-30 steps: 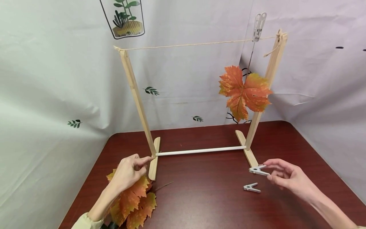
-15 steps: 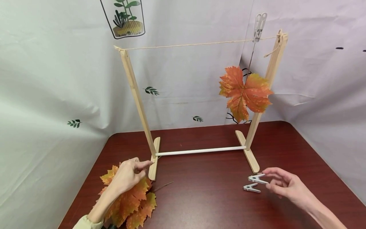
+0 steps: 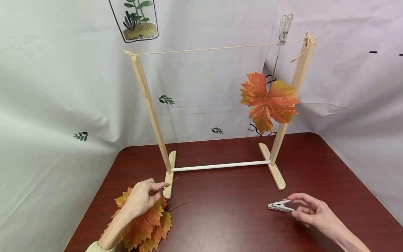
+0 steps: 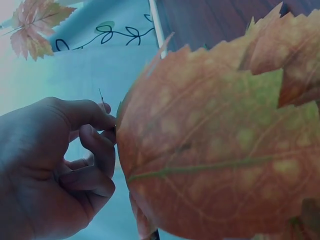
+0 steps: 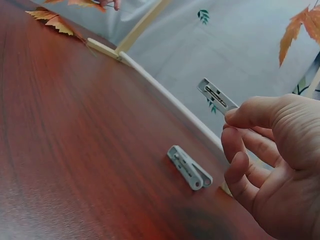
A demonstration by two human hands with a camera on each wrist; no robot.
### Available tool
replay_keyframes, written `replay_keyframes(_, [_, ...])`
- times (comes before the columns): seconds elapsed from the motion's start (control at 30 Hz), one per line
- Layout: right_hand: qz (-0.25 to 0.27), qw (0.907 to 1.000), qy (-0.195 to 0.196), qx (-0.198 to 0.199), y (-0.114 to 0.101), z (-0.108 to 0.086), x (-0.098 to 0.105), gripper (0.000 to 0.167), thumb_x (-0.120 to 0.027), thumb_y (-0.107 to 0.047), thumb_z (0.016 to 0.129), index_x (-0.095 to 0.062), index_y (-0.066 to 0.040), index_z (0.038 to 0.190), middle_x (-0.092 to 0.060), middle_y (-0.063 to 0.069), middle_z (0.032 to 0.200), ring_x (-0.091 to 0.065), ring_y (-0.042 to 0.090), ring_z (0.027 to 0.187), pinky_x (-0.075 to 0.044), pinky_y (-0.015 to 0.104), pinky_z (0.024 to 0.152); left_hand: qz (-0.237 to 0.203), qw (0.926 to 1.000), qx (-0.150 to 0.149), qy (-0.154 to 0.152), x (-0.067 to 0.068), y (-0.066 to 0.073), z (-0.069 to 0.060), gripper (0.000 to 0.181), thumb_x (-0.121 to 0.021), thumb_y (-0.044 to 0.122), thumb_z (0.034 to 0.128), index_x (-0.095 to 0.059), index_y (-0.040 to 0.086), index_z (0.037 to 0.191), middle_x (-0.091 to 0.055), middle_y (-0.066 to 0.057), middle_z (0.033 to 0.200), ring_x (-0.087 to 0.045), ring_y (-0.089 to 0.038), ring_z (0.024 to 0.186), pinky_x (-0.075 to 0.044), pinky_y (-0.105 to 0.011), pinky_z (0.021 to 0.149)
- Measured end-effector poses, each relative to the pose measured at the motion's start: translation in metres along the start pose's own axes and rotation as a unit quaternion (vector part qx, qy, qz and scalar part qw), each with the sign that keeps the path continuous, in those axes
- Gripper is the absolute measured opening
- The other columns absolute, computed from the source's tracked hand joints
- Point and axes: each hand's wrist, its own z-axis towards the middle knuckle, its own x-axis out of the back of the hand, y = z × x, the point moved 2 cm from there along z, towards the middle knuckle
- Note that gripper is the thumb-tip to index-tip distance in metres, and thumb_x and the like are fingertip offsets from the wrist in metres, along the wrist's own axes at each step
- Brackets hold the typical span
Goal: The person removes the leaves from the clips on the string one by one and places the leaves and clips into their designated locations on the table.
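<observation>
The left hand (image 3: 143, 196) pinches a leaf stem (image 3: 174, 181) above a heap of orange leaves (image 3: 145, 222), while the right hand (image 5: 280, 150) has thumb and fingers clamped on a grey clothespin (image 5: 217, 94) over the table (image 3: 220, 203), where 1 spare clothespin (image 5: 187, 167) lies. With 1 leaf (image 3: 266, 101) already pegged to the string (image 3: 204, 49) near the right-hand post (image 3: 299, 73), I'd call this gathering for leaf number 2. The next move seems to call for raising stem and clothespin to the string, then squeezing the handles so it bites both.
</observation>
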Motion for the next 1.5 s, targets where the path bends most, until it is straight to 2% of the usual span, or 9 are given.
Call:
replay_keyframes(0.17, [0.006,0.9998,0.001,-0.02,0.008,-0.008,-0.001,0.05,-0.051,0.022,0.09,-0.059,-0.011,0.127,-0.068,0.011,0.084,-0.058,0.025,0.063,-0.03,0.045,0.045,-0.006,0.9996,0.025,-0.013,-0.006,-0.002,-0.003,0.041,-0.071,-0.012,0.0741,-0.08,0.013,0.105,-0.044,0.017,0.066,-0.033,0.002,0.056,-0.032,-0.02,0.044])
replay_keyframes(0.3, [0.005,0.9993,0.006,-0.038,0.012,-0.013,-0.003,0.048,-0.051,0.02,0.091,-0.059,-0.012,0.127,-0.067,0.014,0.083,-0.056,0.027,0.062,-0.03,0.045,0.045,-0.004,0.9994,0.034,-0.01,-0.01,-0.004,-0.005,0.042,-0.07,-0.013,0.0728,-0.08,0.012,0.105,-0.044,0.017,0.066,-0.032,0.001,0.056,-0.032,-0.021,0.046])
replay_keyframes(0.43, [-0.001,0.9973,0.014,-0.072,0.015,-0.018,-0.005,0.046,-0.053,0.016,0.093,-0.061,-0.016,0.125,-0.068,0.011,0.082,-0.053,0.028,0.06,-0.033,0.045,0.047,-0.009,0.9995,0.031,0.003,-0.015,-0.006,-0.008,0.043,-0.071,-0.014,0.0706,-0.081,0.012,0.103,-0.044,0.019,0.067,-0.033,0.002,0.057,-0.032,-0.021,0.047])
replay_keyframes(0.57, [0.009,0.995,0.014,-0.098,0.017,-0.022,-0.005,0.044,-0.055,0.014,0.093,-0.061,-0.018,0.124,-0.069,0.008,0.084,-0.051,0.029,0.059,-0.033,0.046,0.049,-0.014,0.9996,0.015,0.02,-0.021,-0.008,-0.01,0.044,-0.071,-0.015,0.068,-0.081,0.012,0.101,-0.043,0.021,0.067,-0.033,0.003,0.058,-0.032,-0.02,0.047])
replay_keyframes(0.77, [0.023,0.9959,-0.006,-0.087,0.022,-0.024,-0.003,0.048,-0.052,0.016,0.094,-0.06,-0.018,0.127,-0.07,0.006,0.09,-0.052,0.029,0.061,-0.031,0.046,0.049,-0.025,0.9989,-0.002,0.041,-0.028,-0.013,-0.014,0.045,-0.072,-0.017,0.0661,-0.081,0.012,0.099,-0.043,0.022,0.067,-0.033,0.005,0.057,-0.031,-0.018,0.046])
replay_keyframes(0.93, [-0.009,0.9942,0.009,-0.107,0.022,-0.025,-0.003,0.042,-0.058,0.013,0.092,-0.06,-0.014,0.124,-0.071,0.005,0.099,-0.054,0.023,0.057,-0.037,0.043,0.046,-0.026,0.9985,-0.01,0.047,-0.032,-0.015,-0.016,0.044,-0.073,-0.017,0.066,-0.081,0.012,0.099,-0.042,0.022,0.067,-0.032,0.005,0.057,-0.03,-0.017,0.046])
replay_keyframes(1.13, [-0.032,0.9929,0.014,-0.113,0.02,-0.024,-0.005,0.036,-0.06,0.01,0.092,-0.059,-0.009,0.122,-0.071,0.001,0.106,-0.055,0.021,0.057,-0.04,0.041,0.045,-0.025,0.9986,-0.003,0.046,-0.033,-0.013,-0.017,0.044,-0.074,-0.017,0.0662,-0.081,0.012,0.099,-0.04,0.022,0.066,-0.03,0.005,0.057,-0.029,-0.018,0.045])
replay_keyframes(1.27, [-0.043,0.9923,0.02,-0.114,0.021,-0.024,-0.006,0.036,-0.062,0.009,0.091,-0.06,-0.01,0.121,-0.071,0.001,0.108,-0.055,0.018,0.057,-0.042,0.04,0.044,-0.027,0.9987,0.007,0.042,-0.033,-0.012,-0.017,0.043,-0.073,-0.016,0.0667,-0.081,0.012,0.098,-0.04,0.022,0.066,-0.031,0.005,0.057,-0.029,-0.019,0.046])
replay_keyframes(1.5, [-0.038,0.9955,0.014,-0.085,0.025,-0.026,-0.005,0.04,-0.058,0.015,0.091,-0.06,-0.009,0.122,-0.07,0.001,0.109,-0.052,0.024,0.057,-0.036,0.042,0.041,-0.024,0.9988,0.021,0.036,-0.037,-0.015,-0.018,0.039,-0.075,-0.013,0.0697,-0.081,0.012,0.098,-0.04,0.021,0.066,-0.031,0.005,0.056,-0.029,-0.019,0.045])
